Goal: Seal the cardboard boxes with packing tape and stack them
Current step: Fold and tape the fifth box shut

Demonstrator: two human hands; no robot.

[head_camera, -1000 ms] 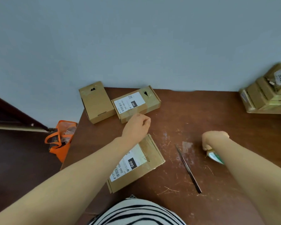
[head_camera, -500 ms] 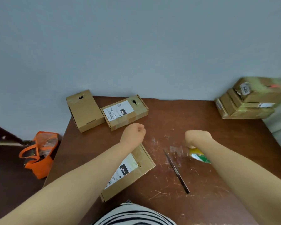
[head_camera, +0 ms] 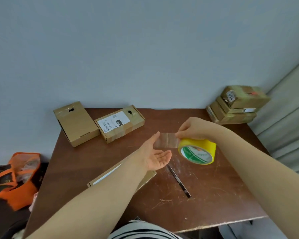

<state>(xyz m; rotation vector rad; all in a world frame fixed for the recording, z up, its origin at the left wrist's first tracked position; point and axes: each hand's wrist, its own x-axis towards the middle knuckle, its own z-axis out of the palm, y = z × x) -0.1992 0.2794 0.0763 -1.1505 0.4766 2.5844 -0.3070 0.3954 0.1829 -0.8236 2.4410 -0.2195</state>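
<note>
surroundings: a dark blade [head_camera: 179, 181] is lying flat on the table [head_camera: 223, 195], just below your left hand [head_camera: 155, 157], with its far end passing under the hand. a plain box [head_camera: 76, 123] is sitting at the far left corner and overhanging the table edge. a labelled box [head_camera: 119, 124] is lying just beside it on the right. a stack [head_camera: 235, 106] of taped boxes is sitting at the far right corner, near the wall. an orange bag [head_camera: 17, 178] is lying on the floor left of the table, and a curtain [head_camera: 286, 118] is hanging on the right. your left forearm is crossing over the near box [head_camera: 148, 177] and hiding most of it. only a corner and a thin edge with a white label are showing.

task item: your right hand [head_camera: 192, 128] is gripping the roll [head_camera: 197, 150] from above, fingers curled over its yellow rim. the roll is hanging above the table, right of centre, tilted so its green-and-white printed face is pointing toward you. a clear strip [head_camera: 166, 140] is stretching from the roll leftward, between your two hands. your left hand is lying palm up with fingers relaxed and holding nothing. its thumb is pointing up at the free end of the strip, and you cannot tell whether it is touching.
</note>
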